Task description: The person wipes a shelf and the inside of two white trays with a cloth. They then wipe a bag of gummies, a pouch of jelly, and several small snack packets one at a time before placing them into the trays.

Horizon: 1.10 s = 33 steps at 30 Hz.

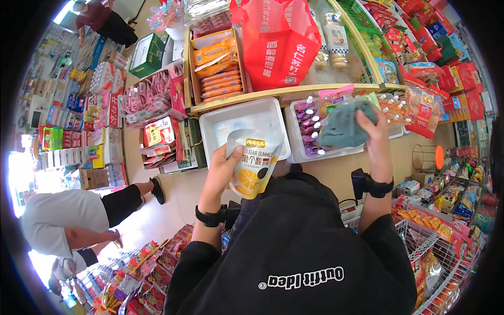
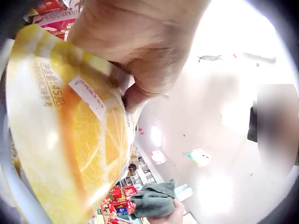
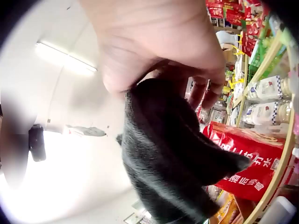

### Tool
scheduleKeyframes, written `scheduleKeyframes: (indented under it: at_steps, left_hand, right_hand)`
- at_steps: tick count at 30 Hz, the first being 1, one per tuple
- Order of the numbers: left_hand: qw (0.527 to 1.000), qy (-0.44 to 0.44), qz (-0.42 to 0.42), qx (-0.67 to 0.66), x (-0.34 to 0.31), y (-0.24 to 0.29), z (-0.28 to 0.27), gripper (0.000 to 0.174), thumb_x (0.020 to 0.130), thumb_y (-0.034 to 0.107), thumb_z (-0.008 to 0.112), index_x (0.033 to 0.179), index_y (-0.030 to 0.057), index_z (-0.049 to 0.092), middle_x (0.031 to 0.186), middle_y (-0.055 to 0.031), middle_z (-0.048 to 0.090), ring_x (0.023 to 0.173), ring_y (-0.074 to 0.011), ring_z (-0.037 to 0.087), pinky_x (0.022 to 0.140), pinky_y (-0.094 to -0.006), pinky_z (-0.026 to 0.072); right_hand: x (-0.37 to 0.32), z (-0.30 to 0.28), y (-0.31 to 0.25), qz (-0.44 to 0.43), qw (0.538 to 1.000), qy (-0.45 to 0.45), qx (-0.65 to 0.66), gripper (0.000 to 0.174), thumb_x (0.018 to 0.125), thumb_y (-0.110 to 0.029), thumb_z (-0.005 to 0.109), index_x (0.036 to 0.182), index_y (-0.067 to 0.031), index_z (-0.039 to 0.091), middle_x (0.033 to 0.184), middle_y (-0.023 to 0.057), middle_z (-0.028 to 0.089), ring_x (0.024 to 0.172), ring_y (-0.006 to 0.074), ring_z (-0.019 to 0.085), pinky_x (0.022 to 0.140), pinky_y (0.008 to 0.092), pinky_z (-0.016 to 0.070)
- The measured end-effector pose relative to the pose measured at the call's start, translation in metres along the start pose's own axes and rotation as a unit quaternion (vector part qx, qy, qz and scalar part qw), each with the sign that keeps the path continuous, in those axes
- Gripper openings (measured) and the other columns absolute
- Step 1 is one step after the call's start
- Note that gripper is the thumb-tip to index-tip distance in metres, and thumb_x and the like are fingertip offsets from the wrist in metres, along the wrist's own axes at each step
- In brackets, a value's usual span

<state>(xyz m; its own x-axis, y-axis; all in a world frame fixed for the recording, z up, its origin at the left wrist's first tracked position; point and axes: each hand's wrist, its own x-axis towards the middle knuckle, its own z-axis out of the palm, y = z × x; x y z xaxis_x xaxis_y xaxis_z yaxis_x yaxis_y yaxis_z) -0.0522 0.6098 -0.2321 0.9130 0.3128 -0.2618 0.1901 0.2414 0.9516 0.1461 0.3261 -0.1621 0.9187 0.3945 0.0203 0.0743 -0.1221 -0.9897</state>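
Observation:
My left hand (image 1: 221, 170) grips a pouch of sugar gummies (image 1: 254, 163) by its left side, thumb on the front. The pouch is white and yellow with orange slices printed on it, and in the left wrist view its orange-slice panel (image 2: 88, 135) fills the left side. It hangs over the near edge of a white plastic tub (image 1: 270, 113), which holds some pale packets. A grey-green cloth (image 1: 344, 126) dangles bunched from my right hand (image 1: 374, 128), above a second tub of purple-packed pouches (image 1: 307, 123). The right wrist view shows the cloth (image 3: 163, 154) pinched between thumb and fingers.
Behind the tubs runs a wooden-edged shelf (image 1: 294, 90) with a red bag (image 1: 281, 47) and a box of orange packets (image 1: 218, 68). Wire baskets (image 1: 436, 257) stand at my right. A person in a white shirt (image 1: 63, 215) is at the left, another person (image 1: 105, 21) farther back.

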Motion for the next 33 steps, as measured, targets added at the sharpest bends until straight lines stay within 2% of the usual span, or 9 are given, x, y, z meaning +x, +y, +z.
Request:
scheduleKeyframes:
  at_steps: [2, 7, 14, 16, 21, 23, 27, 29, 33]
  left_hand:
    - [1.000, 0.008, -0.006, -0.021, 0.004, -0.002, 0.002, 0.027, 0.098, 0.018, 0.052, 0.114, -0.0024, 0.059, 0.103, -0.0060, 0.066, 0.090, -0.0113, 0.061, 0.081, -0.0279, 0.0497]
    - [0.996, 0.058, 0.071, 0.012, 0.035, -0.034, -0.003, 0.025, 0.098, 0.018, 0.053, 0.115, 0.0000, 0.059, 0.103, -0.0036, 0.066, 0.086, -0.0096, 0.061, 0.078, -0.0245, 0.0483]
    - [0.990, 0.099, 0.043, 0.092, 0.116, -0.094, -0.025, 0.024, 0.094, 0.013, 0.058, 0.114, 0.0016, 0.063, 0.099, -0.0036, 0.065, 0.087, -0.0112, 0.057, 0.077, -0.0252, 0.0445]
    - [0.967, 0.080, 0.127, 0.204, 0.136, -0.114, -0.033, 0.024, 0.085, 0.004, 0.061, 0.109, 0.0035, 0.065, 0.091, -0.0057, 0.068, 0.088, -0.0162, 0.061, 0.082, -0.0290, 0.0471]
    - [0.927, 0.105, 0.128, 0.336, 0.141, -0.137, -0.046, 0.029, 0.078, 0.003, 0.063, 0.107, 0.0037, 0.064, 0.106, -0.0148, 0.065, 0.102, -0.0313, 0.060, 0.091, -0.0395, 0.0463]
    - [0.843, 0.241, 0.253, 0.408, 0.112, -0.084, -0.011, 0.031, 0.078, 0.002, 0.062, 0.109, 0.0038, 0.062, 0.112, -0.0146, 0.061, 0.107, -0.0326, 0.057, 0.094, -0.0405, 0.0440]
    - [0.864, 0.129, 0.305, 0.379, 0.087, -0.031, 0.045, 0.033, 0.077, 0.000, 0.062, 0.109, 0.0029, 0.060, 0.112, -0.0148, 0.059, 0.106, -0.0333, 0.056, 0.094, -0.0407, 0.0433]
    - [0.912, -0.028, 0.289, 0.288, 0.073, -0.009, 0.084, 0.031, 0.076, 0.001, 0.064, 0.107, 0.0022, 0.060, 0.109, -0.0144, 0.061, 0.103, -0.0331, 0.057, 0.092, -0.0412, 0.0441]
    - [0.850, -0.277, 0.374, 0.246, 0.038, 0.022, 0.180, 0.031, 0.076, 0.011, 0.074, 0.102, 0.0021, 0.060, 0.100, -0.0122, 0.062, 0.096, -0.0304, 0.059, 0.086, -0.0389, 0.0460]
  right_hand:
    - [-0.008, -0.003, -0.003, 0.016, 0.985, 0.034, 0.170, 0.026, 0.089, -0.020, 0.065, 0.105, -0.0005, 0.061, 0.097, 0.0031, 0.065, 0.088, 0.0095, 0.059, 0.081, 0.0242, 0.0448]
    - [-0.024, -0.013, 0.001, -0.022, 0.993, 0.031, 0.112, 0.025, 0.087, -0.019, 0.067, 0.103, -0.0008, 0.061, 0.096, 0.0023, 0.063, 0.089, 0.0096, 0.057, 0.084, 0.0242, 0.0432]
    - [-0.059, -0.025, 0.006, -0.015, 0.999, 0.035, 0.016, 0.028, 0.084, -0.018, 0.072, 0.104, -0.0028, 0.061, 0.099, 0.0009, 0.060, 0.091, 0.0093, 0.054, 0.084, 0.0243, 0.0425]
    - [-0.067, -0.029, 0.008, -0.017, 0.999, 0.031, 0.027, 0.029, 0.083, -0.017, 0.073, 0.106, -0.0028, 0.061, 0.100, 0.0016, 0.061, 0.092, 0.0092, 0.055, 0.082, 0.0240, 0.0433]
    - [-0.085, -0.034, 0.009, 0.010, 0.999, 0.043, 0.019, 0.036, 0.080, -0.005, 0.070, 0.114, -0.0024, 0.058, 0.104, 0.0040, 0.061, 0.096, 0.0108, 0.056, 0.086, 0.0248, 0.0437]
    - [-0.085, -0.030, 0.009, -0.023, 0.998, 0.049, 0.040, 0.046, 0.075, 0.004, 0.061, 0.120, -0.0023, 0.055, 0.110, 0.0059, 0.060, 0.101, 0.0130, 0.057, 0.090, 0.0264, 0.0433]
    - [-0.090, -0.033, 0.005, 0.015, 0.994, 0.063, 0.084, 0.061, 0.069, 0.009, 0.052, 0.128, -0.0028, 0.050, 0.119, 0.0082, 0.056, 0.112, 0.0145, 0.053, 0.097, 0.0281, 0.0396]
    - [-0.094, -0.041, 0.007, 0.020, 0.992, 0.074, 0.100, 0.061, 0.072, 0.011, 0.055, 0.130, -0.0030, 0.049, 0.122, 0.0091, 0.055, 0.115, 0.0154, 0.051, 0.099, 0.0291, 0.0382]
    - [-0.104, -0.051, 0.013, -0.013, 0.992, 0.106, 0.068, 0.048, 0.080, 0.009, 0.061, 0.126, -0.0031, 0.051, 0.121, 0.0083, 0.054, 0.114, 0.0169, 0.051, 0.099, 0.0298, 0.0391]
